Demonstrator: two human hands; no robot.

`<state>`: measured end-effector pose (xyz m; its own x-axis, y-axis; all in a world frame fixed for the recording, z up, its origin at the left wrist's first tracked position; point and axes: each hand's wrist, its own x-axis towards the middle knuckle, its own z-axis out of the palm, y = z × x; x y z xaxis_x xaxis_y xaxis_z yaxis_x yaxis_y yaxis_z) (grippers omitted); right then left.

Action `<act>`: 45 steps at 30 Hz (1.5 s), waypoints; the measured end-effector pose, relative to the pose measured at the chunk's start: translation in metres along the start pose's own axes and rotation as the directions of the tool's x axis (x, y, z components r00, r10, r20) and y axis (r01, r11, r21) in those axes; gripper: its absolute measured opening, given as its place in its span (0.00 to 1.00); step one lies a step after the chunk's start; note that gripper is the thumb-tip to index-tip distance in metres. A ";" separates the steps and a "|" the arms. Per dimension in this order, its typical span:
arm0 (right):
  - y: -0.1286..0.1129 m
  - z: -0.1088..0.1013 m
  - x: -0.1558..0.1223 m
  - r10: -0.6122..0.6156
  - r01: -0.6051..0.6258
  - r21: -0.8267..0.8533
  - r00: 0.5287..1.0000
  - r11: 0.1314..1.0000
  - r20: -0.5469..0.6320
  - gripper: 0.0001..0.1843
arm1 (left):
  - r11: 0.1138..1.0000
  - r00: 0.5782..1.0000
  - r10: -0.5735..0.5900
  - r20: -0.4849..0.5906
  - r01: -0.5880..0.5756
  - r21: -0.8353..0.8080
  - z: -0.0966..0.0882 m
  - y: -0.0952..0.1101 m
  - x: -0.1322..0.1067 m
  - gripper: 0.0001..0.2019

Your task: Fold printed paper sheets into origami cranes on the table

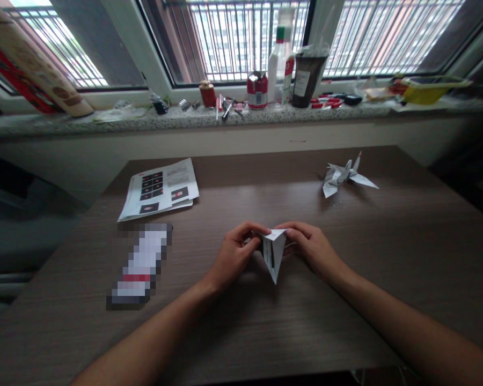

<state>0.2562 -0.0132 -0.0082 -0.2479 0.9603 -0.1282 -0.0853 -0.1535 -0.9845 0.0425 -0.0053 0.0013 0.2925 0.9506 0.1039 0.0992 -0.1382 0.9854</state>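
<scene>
Between my two hands is a piece of folded paper (274, 252), white with some dark print, shaped like a narrow kite with its point toward me. My left hand (241, 247) pinches its upper left corner between thumb and fingers. At the upper right corner, my right hand (306, 241) grips the same paper, its lower fingers partly hidden behind it. Farther back on the right stand folded paper cranes (341, 176), their wings spread; they overlap, so I cannot tell how many there are.
Printed sheets (161, 187) lie at the back left of the brown table (233, 332). Nearer is a blurred, phone-like oblong (143, 262). Along the stone windowsill (145, 122) stand a red can (257, 91), bottles (279, 69), a dark cup (306, 78) and a yellow container (424, 92).
</scene>
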 end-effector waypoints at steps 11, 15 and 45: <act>-0.010 0.001 -0.001 -0.021 0.013 -0.157 0.999 0.987 -0.050 0.18 | 0.998 0.999 -0.038 0.023 0.039 -0.047 0.001 0.004 -0.004 0.12; -0.008 0.001 -0.003 -0.079 0.074 -0.227 0.997 0.971 -0.014 0.17 | 0.996 0.998 -0.067 0.013 0.066 0.059 0.001 0.004 -0.003 0.14; -0.008 0.003 -0.005 -0.129 0.118 -0.339 0.992 0.933 -0.011 0.16 | 0.995 0.999 -0.044 0.026 0.041 0.086 0.004 0.005 -0.004 0.12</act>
<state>0.2547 -0.0175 0.0003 -0.2245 0.9745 -0.0012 0.2184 0.0491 -0.9746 0.0452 -0.0109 0.0058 0.3122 0.9483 0.0574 0.1928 -0.1224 0.9736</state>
